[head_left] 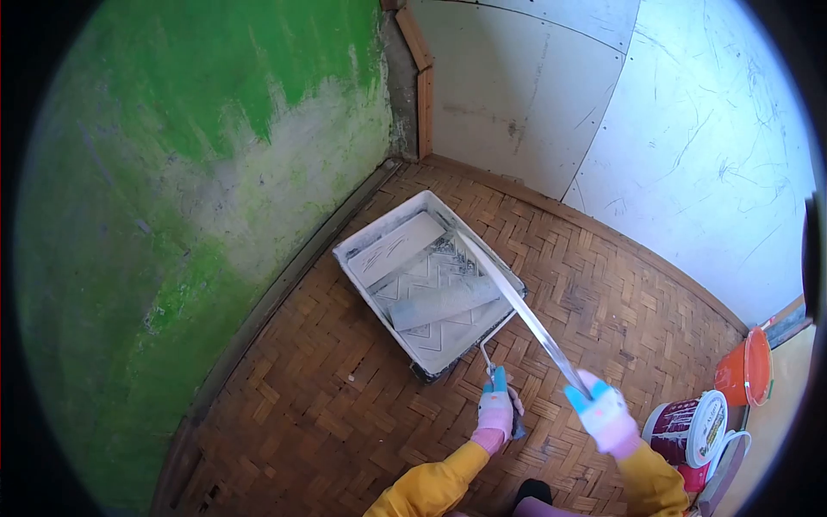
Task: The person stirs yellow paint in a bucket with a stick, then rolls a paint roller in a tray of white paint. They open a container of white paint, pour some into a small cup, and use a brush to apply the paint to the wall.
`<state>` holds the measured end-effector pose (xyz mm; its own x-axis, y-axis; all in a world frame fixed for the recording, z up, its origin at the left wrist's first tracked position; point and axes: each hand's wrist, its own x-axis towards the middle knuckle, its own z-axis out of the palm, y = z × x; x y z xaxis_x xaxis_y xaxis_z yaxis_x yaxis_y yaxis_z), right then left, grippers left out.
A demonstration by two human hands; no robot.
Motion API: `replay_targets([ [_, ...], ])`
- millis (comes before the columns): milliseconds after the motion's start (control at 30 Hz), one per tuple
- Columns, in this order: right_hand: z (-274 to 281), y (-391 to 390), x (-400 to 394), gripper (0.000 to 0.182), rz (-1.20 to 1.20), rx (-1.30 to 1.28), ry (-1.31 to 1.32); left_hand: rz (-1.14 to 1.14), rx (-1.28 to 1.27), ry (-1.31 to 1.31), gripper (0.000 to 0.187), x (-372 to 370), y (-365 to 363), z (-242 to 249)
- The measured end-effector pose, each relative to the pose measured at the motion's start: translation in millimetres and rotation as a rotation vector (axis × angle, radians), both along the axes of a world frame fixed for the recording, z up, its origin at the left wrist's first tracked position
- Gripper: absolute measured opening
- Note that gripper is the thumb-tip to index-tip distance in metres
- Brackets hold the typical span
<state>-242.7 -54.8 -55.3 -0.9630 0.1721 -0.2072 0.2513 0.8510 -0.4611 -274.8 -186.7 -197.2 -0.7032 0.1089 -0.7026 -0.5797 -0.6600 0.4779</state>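
My left hand (pixel 495 412), in a white, pink and blue glove, is closed around the handle of a paint roller. The paint-coated roller (pixel 444 302) rests on the ribbed slope of a paint tray (pixel 362 289) on the floor. White paint (pixel 398 248) lies in the tray's deep end. My right hand (pixel 606 415), gloved the same way, grips the lower end of a long, flat whitish stick (pixel 530 319). This stick slants up and left across the tray's right side, its far tip over the edge of the paint well.
A patchy green wall (pixel 233 112) stands left of the tray, with white panels (pixel 689 146) behind and right. Woven matting (pixel 293 396) covers the floor. At right sit an orange bucket (pixel 739 370) and a dark red paint tub (pixel 680 429) with a white lid.
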Motion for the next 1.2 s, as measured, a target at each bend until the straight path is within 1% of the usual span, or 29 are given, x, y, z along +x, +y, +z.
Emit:
replay_targets([
  [67,-38,-9,-23,0.034,0.033,-0.018,0.166,0.024,0.044,-0.047,0.035,3,-1,4],
  [200,-48,-28,-45,0.033,0.068,-0.086,0.172,0.024,-0.018,-0.026,0.035,11,-3,4],
  [267,-64,-27,-45,0.032,0.015,-0.159,0.199,-0.043,-0.058,-0.016,0.034,17,-6,-1],
  [300,-75,-28,-47,0.032,0.024,-0.159,0.194,-0.034,-0.057,-0.019,0.034,19,-7,-4],
  [367,-94,-29,-51,0.032,0.001,-0.153,0.125,-0.129,-0.011,0.001,0.033,21,-7,-11],
  [400,-99,-29,-52,0.032,0.010,-0.154,0.127,-0.119,-0.012,0.004,0.033,21,-4,-14],
  [467,-107,-32,-50,0.032,-0.101,-0.195,-0.063,-0.063,0.014,0.050,0.035,22,-1,-17],
  [500,-101,-38,-44,0.029,-0.005,-0.081,0.057,-0.191,-0.048,0.098,0.037,18,-12,-3],
  [533,-97,-41,-43,0.029,0.003,-0.085,0.058,-0.183,-0.052,0.098,0.037,19,-15,-4],
  [600,-93,-46,-41,0.031,0.025,-0.224,0.124,-0.390,-0.529,0.217,0.042,20,-19,2],
  [633,-93,-51,-41,0.028,0.021,-0.228,0.138,-0.408,-0.701,0.270,0.050,24,-22,8],
  [667,-86,-58,-38,0.028,0.021,-0.224,0.136,-0.408,-0.698,0.269,0.050,30,-22,11],
  [733,-67,-71,-30,0.022,0.071,-0.287,0.232,0.081,-1.146,0.547,0.050,40,-25,15],
  [767,-71,-75,-22,0.024,0.084,-0.392,0.233,0.001,-1.170,0.706,0.047,38,-36,28],
  [800,-77,-75,-13,0.031,0.159,-0.525,0.243,-0.276,-0.889,0.696,0.041,34,-48,40],
  [867,-68,-85,0,0.034,0.224,-0.434,0.266,-0.517,-1.163,0.853,0.038,29,-55,43],
  [900,-93,-88,1,0.033,0.253,-0.597,0.429,-0.541,-1.018,0.663,0.036,21,-56,44],
  [933,-91,-78,-1,0.033,0.259,-0.602,0.429,-0.535,-1.025,0.660,0.036,15,-55,47],
  [1000,-70,-64,-9,0.035,0.419,-0.454,0.437,-0.157,-0.515,0.410,0.026,8,-55,54],
  [1033,-73,-66,-3,0.038,0.115,-0.511,0.342,0.033,-0.259,0.285,0.023,5,-55,57],
  [1067,-89,-63,1,0.038,0.125,-0.516,0.343,0.043,-0.265,0.287,0.023,4,-57,60],
  [1100,-115,-60,1,0.047,0.133,-0.347,0.282,0.090,-0.295,0.227,0.022,5,-64,64],
  [1133,-131,-59,2,0.055,0.139,-0.177,0.219,0.136,-0.324,0.164,0.022,5,-70,66],
  [1167,-131,-64,4,0.058,0.113,-0.082,-0.022,0.124,-0.365,0.102,0.025,4,-77,67],
  [1200,-138,-65,7,0.058,0.119,-0.087,-0.021,0.130,-0.371,0.102,0.025,3,-83,62],
])
